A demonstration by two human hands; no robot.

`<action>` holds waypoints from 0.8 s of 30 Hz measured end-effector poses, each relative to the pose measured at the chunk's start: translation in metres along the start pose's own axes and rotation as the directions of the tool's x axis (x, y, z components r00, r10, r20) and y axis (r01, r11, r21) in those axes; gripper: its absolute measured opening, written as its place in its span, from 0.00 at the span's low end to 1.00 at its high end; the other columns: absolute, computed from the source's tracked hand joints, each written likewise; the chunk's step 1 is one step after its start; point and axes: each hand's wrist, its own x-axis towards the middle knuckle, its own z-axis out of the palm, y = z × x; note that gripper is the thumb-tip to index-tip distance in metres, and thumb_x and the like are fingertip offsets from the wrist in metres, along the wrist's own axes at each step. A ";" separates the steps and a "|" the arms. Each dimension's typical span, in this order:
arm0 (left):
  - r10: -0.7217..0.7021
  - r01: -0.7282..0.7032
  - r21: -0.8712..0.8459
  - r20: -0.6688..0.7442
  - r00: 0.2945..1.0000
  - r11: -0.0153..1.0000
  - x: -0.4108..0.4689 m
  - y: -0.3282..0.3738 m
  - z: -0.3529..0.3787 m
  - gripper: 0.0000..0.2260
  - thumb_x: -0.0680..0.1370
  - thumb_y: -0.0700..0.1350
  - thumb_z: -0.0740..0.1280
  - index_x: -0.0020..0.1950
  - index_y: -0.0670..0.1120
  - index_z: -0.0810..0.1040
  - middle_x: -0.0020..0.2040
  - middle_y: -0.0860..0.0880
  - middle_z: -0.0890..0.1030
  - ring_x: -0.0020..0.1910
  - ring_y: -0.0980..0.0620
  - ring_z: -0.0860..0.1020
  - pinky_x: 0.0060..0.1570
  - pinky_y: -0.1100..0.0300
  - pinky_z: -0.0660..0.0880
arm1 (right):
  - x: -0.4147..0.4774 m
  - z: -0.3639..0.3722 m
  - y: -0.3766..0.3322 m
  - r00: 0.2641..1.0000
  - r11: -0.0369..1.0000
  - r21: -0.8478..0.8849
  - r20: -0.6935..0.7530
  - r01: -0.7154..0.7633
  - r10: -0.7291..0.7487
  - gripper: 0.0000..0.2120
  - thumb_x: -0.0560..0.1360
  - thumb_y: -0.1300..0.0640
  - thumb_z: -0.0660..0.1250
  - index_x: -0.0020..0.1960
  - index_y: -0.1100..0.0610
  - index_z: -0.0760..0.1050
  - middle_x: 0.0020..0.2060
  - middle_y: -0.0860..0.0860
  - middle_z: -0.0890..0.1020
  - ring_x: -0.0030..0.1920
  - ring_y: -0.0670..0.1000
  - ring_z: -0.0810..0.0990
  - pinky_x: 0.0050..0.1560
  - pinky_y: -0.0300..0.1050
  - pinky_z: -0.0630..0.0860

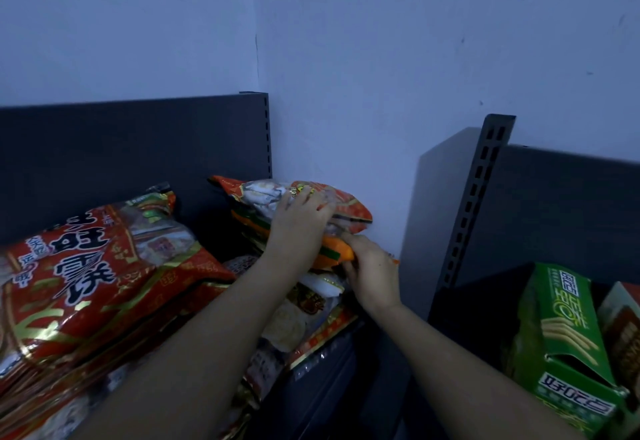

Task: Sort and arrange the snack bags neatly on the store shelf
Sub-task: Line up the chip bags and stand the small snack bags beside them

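- We see the shelf [346, 370] carrying two heaps of snack bags in front of its dark back panel [104, 162].
- Toward the left end lies a large red bag [86, 276], glossy and crinkled, with gold bands and bold white-edged lettering. More red bags lie under it.
- At the shelf's right end, close to the pale wall [381, 58], stands a stack of bags.
- Its uppermost piece is the top red bag [349, 205], puffy, with a clear window showing pale contents.
- Just beneath it sits an orange bag [332, 254] with a green stripe. Lower down lies a windowed bag [294, 321] showing round pale crackers, reaching the front edge.
- The left hand [301, 217] lies palm down on the top red bag, fingers spread and fairly straight, pressing it rather than gripping.
- The right hand [370, 266] has its fingers curled round the right end of the orange bag, clamped on it just under the top red bag.
- A green carton [561, 342] of matte card stands on the neighbouring shelf to the right. Its upper flap is torn open, and the inside is too dark for us to tell what it holds.
- A slotted upright [474, 197] of grey metal rises behind that carton.
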 end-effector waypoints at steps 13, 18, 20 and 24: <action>-0.270 0.332 -0.799 0.219 0.937 0.502 -0.008 -0.016 -0.051 0.28 0.72 0.65 0.61 0.69 0.53 0.71 0.72 0.49 0.65 0.75 0.49 0.56 0.72 0.53 0.53 | 0.008 -0.075 -0.043 0.992 0.982 -0.175 -0.090 0.071 -0.088 0.14 0.75 0.59 0.63 0.60 0.51 0.75 0.53 0.48 0.79 0.55 0.53 0.75 0.44 0.46 0.71; -0.071 0.114 -0.680 0.090 0.993 0.724 -0.036 -0.013 -0.053 0.45 0.60 0.65 0.75 0.72 0.52 0.62 0.63 0.52 0.71 0.64 0.51 0.69 0.66 0.51 0.64 | 0.005 -0.095 -0.064 0.977 0.986 -0.136 -0.175 0.101 -0.124 0.09 0.74 0.56 0.64 0.54 0.49 0.76 0.47 0.46 0.79 0.50 0.51 0.76 0.43 0.49 0.74; -0.163 0.164 -0.716 0.072 0.984 0.678 -0.037 -0.015 -0.055 0.34 0.63 0.56 0.78 0.64 0.50 0.68 0.54 0.50 0.77 0.54 0.49 0.76 0.52 0.53 0.73 | 0.002 -0.100 -0.069 0.968 0.986 -0.113 -0.205 0.126 -0.147 0.08 0.75 0.57 0.65 0.53 0.49 0.76 0.45 0.45 0.79 0.49 0.50 0.76 0.43 0.51 0.75; -0.192 0.124 -0.614 -0.046 0.980 0.779 -0.043 -0.013 -0.076 0.25 0.65 0.55 0.77 0.56 0.50 0.73 0.48 0.52 0.79 0.47 0.50 0.77 0.46 0.53 0.72 | -0.008 -0.106 -0.072 0.968 0.991 0.002 -0.214 0.136 -0.133 0.16 0.76 0.58 0.66 0.62 0.52 0.72 0.54 0.49 0.78 0.54 0.49 0.76 0.50 0.47 0.74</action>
